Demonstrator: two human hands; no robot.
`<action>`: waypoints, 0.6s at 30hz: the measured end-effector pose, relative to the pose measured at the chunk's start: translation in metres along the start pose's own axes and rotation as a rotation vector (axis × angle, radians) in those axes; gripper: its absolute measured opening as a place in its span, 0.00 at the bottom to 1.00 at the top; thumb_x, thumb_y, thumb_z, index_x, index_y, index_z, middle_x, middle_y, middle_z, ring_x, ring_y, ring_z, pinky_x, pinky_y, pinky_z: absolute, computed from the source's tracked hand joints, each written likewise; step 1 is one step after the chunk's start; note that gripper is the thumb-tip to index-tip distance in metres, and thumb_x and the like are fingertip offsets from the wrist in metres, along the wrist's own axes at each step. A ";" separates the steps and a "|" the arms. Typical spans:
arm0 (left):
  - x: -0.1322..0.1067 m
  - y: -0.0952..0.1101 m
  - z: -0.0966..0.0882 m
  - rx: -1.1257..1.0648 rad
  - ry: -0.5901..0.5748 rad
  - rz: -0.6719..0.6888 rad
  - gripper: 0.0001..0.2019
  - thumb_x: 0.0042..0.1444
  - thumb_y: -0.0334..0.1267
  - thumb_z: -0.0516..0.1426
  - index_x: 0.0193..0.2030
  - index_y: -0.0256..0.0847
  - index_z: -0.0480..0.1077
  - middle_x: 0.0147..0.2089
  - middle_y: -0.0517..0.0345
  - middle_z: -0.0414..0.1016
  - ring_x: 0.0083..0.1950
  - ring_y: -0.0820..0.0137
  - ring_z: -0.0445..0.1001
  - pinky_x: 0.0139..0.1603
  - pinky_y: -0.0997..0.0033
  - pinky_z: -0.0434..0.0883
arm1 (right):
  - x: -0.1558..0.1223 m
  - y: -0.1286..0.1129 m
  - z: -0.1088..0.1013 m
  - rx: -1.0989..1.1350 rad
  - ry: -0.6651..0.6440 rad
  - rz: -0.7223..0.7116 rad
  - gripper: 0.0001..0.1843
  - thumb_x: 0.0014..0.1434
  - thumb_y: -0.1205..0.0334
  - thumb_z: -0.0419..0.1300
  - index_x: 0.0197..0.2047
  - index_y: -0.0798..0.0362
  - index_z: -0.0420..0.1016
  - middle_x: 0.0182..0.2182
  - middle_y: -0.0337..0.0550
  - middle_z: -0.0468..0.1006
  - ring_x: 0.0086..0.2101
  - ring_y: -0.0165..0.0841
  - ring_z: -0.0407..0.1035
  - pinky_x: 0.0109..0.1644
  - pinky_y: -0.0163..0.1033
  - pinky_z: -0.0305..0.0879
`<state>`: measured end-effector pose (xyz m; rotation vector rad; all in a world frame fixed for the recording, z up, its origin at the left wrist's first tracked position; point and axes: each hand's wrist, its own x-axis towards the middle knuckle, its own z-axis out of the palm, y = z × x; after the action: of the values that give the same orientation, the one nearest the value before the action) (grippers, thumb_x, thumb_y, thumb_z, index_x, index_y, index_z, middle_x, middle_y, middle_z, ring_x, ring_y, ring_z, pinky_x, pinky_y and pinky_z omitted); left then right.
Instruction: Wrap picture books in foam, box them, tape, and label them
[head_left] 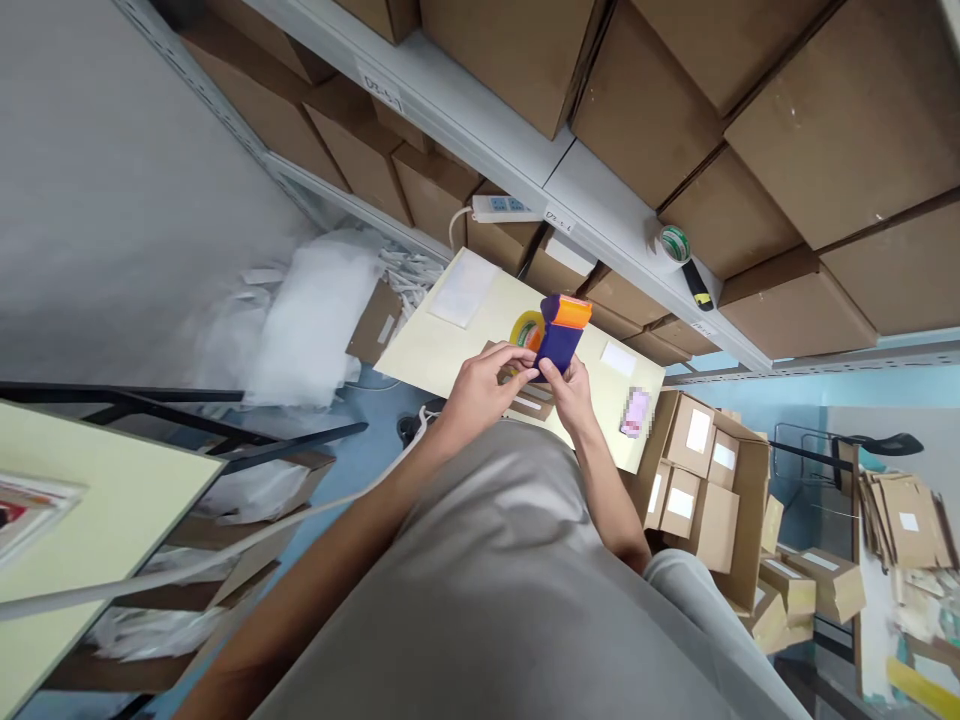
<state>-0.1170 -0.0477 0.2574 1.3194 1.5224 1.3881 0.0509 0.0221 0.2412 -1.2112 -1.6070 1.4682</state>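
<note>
Above the pale yellow table (420, 335), a dark purple and orange box (561, 340) is held upright between my hands. My right hand (571, 392) grips its lower part, the thumb lying on the purple face. From the other side, the thumb and fingertips of my left hand (484, 385) close in a pinch at its lower left edge. Just behind the box is a roll of yellow tape (517, 328), partly covered by it. A flat brown carton (532, 402) with a white label lies beneath my hands, largely hidden.
White sheets (465, 288) lie on the table's left, a pixelated pink item (636, 412) on its right. A large open carton (759, 520) of smaller boxes stands at the right. Ahead, a shelf (480, 115) holds cartons, a tape roll (673, 244) and a power strip (504, 208) beneath.
</note>
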 end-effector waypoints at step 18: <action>0.050 0.044 -0.045 -0.142 -0.064 -0.029 0.21 0.66 0.59 0.66 0.53 0.44 0.85 0.53 0.48 0.84 0.56 0.55 0.83 0.61 0.53 0.83 | -0.033 -0.015 -0.024 -0.244 -0.077 -0.112 0.32 0.65 0.31 0.74 0.59 0.45 0.75 0.51 0.48 0.86 0.47 0.45 0.82 0.56 0.50 0.81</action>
<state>-0.1620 -0.0161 0.3165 1.2386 1.3689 1.3956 0.0814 0.0018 0.2640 -1.1860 -1.9181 1.2906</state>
